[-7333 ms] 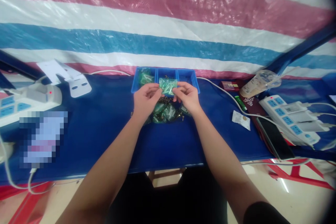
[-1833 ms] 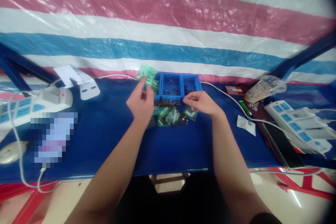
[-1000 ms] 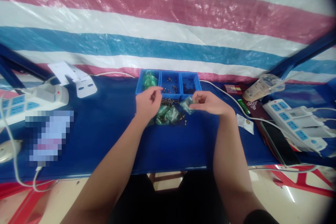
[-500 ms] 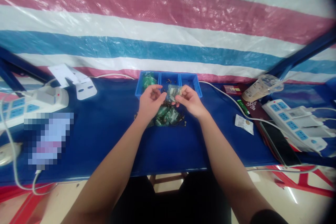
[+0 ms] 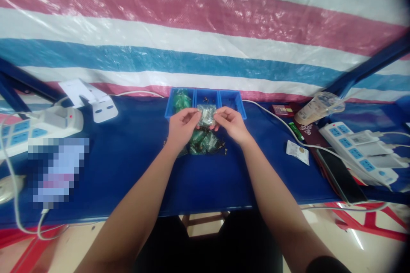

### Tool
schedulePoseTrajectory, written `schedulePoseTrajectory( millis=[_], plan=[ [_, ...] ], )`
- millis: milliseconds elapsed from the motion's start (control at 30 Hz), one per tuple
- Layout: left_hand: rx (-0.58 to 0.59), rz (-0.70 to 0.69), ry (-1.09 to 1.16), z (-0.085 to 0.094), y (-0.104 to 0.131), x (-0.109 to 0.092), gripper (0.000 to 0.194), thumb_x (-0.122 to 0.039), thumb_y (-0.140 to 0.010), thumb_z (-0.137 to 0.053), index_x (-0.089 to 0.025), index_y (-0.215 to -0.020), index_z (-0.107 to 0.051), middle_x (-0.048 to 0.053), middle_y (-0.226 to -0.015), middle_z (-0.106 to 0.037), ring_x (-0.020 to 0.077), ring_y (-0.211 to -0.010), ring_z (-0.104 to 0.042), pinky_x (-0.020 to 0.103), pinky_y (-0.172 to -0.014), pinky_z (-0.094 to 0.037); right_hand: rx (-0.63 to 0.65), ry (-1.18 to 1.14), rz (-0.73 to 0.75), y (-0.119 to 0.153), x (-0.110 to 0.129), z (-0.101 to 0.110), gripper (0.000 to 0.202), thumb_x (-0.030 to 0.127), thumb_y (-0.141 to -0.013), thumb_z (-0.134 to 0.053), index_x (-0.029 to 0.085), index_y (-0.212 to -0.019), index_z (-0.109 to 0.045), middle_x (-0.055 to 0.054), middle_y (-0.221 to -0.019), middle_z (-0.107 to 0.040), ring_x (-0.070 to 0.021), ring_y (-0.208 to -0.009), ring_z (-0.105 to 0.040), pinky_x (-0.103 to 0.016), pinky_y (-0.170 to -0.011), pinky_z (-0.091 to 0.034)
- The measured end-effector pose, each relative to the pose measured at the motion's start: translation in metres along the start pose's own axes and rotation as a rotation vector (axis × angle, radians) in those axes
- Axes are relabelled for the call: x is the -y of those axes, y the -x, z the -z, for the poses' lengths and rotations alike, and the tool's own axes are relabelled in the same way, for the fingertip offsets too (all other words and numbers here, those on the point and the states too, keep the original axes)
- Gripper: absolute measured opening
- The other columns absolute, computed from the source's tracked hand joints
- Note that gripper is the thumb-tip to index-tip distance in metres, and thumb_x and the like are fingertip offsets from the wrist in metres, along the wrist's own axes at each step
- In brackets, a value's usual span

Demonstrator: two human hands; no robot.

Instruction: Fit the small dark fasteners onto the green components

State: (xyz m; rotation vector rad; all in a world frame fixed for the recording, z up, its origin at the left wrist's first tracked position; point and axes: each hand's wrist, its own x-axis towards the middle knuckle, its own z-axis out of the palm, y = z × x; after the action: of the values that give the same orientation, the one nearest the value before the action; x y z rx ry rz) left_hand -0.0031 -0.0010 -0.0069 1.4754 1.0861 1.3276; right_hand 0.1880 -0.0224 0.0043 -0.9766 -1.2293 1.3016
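A small clear plastic bag (image 5: pixel 206 115) with metallic-looking pieces inside is stretched between my two hands. My left hand (image 5: pixel 183 126) pinches its left edge, and my right hand (image 5: pixel 232 123) pinches its right edge. Just beyond the bag is a blue three-compartment tray (image 5: pixel 233 114). Its left compartment has a green plastic bag (image 5: pixel 182 100) in it, and a few small dark parts lie in the middle one. Under and in front of my hands, greenish plastic bags (image 5: pixel 205 143) lie on the table among small dark and brassy parts.
Power strips (image 5: pixel 355 151) stand at right and left. A plastic cup (image 5: pixel 317 108), a dark phone (image 5: pixel 342 177), a white packet (image 5: pixel 297 152) and a green item (image 5: pixel 296 131) are at right. White cables cross the blue table (image 5: pixel 128 170).
My left hand has closed on the left edge of the clear bag, which it was beside before. The bag has moved slightly left and now lies flatter between both hands.
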Motion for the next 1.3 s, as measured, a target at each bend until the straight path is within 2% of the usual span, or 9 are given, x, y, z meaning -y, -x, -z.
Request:
schedulePoseTrajectory(
  millis=[200,467,700,800,967,1067,1167,1233,1300],
  plan=[
    [0.010,-0.013,-0.020,0.000,0.000,0.000,0.015,-0.034,-0.087,-0.072,-0.021,-0.092,-0.076,-0.001,-0.058,-0.065,0.0132,-0.051,-0.062,0.023,-0.048,-0.050,-0.071,0.039,0.008,0.000,0.003,-0.001,0.039,0.055,-0.077,-0.079,0.021,-0.086,-0.062,0.003,-0.060,-0.068,-0.0126,-0.054,-0.065,-0.026,-0.054,-0.052],
    [-0.007,-0.035,-0.062,0.001,0.000,-0.001,0.015,-0.033,-0.086,-0.073,-0.020,-0.093,-0.077,0.000,-0.061,-0.066,0.0121,-0.052,-0.061,0.023,-0.052,-0.051,-0.117,0.081,0.019,0.001,0.003,-0.001,0.036,0.052,-0.074,-0.082,0.021,-0.075,-0.064,0.000,-0.063,-0.068,-0.0115,-0.054,-0.059,-0.028,-0.054,-0.050],
    [-0.046,-0.057,-0.148,0.002,0.002,-0.004,0.018,-0.037,-0.086,-0.072,-0.022,-0.093,-0.079,-0.004,-0.053,-0.057,0.0094,-0.048,-0.050,0.022,-0.049,-0.043,-0.132,0.109,0.066,0.001,-0.001,0.002,0.027,0.045,-0.076,-0.082,0.021,-0.078,-0.069,0.002,-0.062,-0.067,-0.0104,-0.052,-0.057,-0.027,-0.052,-0.048],
    [-0.021,-0.045,-0.116,0.002,0.003,-0.006,0.020,-0.038,-0.088,-0.071,-0.021,-0.094,-0.078,-0.004,-0.050,-0.054,0.0093,-0.044,-0.048,0.022,-0.046,-0.041,-0.120,0.074,0.054,0.001,-0.002,0.002,0.027,0.044,-0.077,-0.082,0.020,-0.080,-0.070,0.002,-0.057,-0.066,-0.0107,-0.049,-0.058,-0.026,-0.050,-0.046],
    [0.009,-0.037,-0.079,0.000,0.003,-0.009,0.019,-0.034,-0.089,-0.070,-0.018,-0.095,-0.077,-0.002,-0.053,-0.061,0.0095,-0.044,-0.055,0.021,-0.047,-0.046,-0.119,0.038,0.006,0.000,-0.002,0.001,0.035,0.048,-0.074,-0.084,0.019,-0.085,-0.069,-0.002,-0.069,-0.074,-0.0133,-0.056,-0.068,-0.024,-0.050,-0.048],
    [0.027,-0.025,-0.050,0.000,0.004,-0.011,0.020,-0.033,-0.089,-0.069,-0.017,-0.099,-0.075,0.002,-0.067,-0.071,0.0111,-0.051,-0.063,0.022,-0.054,-0.052,-0.121,0.028,0.009,-0.001,-0.004,0.002,0.035,0.048,-0.074,-0.083,0.019,-0.087,-0.069,-0.004,-0.078,-0.078,-0.0147,-0.061,-0.072,-0.024,-0.053,-0.050],
    [0.051,-0.067,-0.075,0.001,0.006,-0.013,0.019,-0.031,-0.092,-0.065,-0.018,-0.102,-0.075,0.005,-0.083,-0.076,0.0120,-0.060,-0.067,0.023,-0.061,-0.056,-0.125,0.002,0.042,-0.001,-0.006,0.003,0.031,0.048,-0.079,-0.078,0.019,-0.088,-0.071,-0.003,-0.075,-0.077,-0.0162,-0.063,-0.073,-0.025,-0.053,-0.050],
    [0.039,-0.119,-0.125,0.002,0.008,-0.013,0.019,-0.029,-0.093,-0.061,-0.019,-0.098,-0.077,0.002,-0.074,-0.073,0.0108,-0.057,-0.064,0.021,-0.057,-0.053,-0.138,-0.002,0.067,-0.001,-0.006,0.003,0.028,0.047,-0.081,-0.077,0.019,-0.086,-0.072,-0.002,-0.070,-0.075,-0.0159,-0.062,-0.072,-0.025,-0.053,-0.050],
    [0.030,-0.149,-0.168,0.003,0.008,-0.013,0.017,-0.029,-0.092,-0.063,-0.020,-0.093,-0.078,0.000,-0.069,-0.071,0.0105,-0.055,-0.061,0.021,-0.054,-0.050,-0.166,0.001,0.082,-0.002,-0.006,0.002,0.026,0.044,-0.077,-0.081,0.020,-0.083,-0.071,-0.001,-0.068,-0.073,-0.0148,-0.061,-0.069,-0.026,-0.052,-0.050]
  ],
)
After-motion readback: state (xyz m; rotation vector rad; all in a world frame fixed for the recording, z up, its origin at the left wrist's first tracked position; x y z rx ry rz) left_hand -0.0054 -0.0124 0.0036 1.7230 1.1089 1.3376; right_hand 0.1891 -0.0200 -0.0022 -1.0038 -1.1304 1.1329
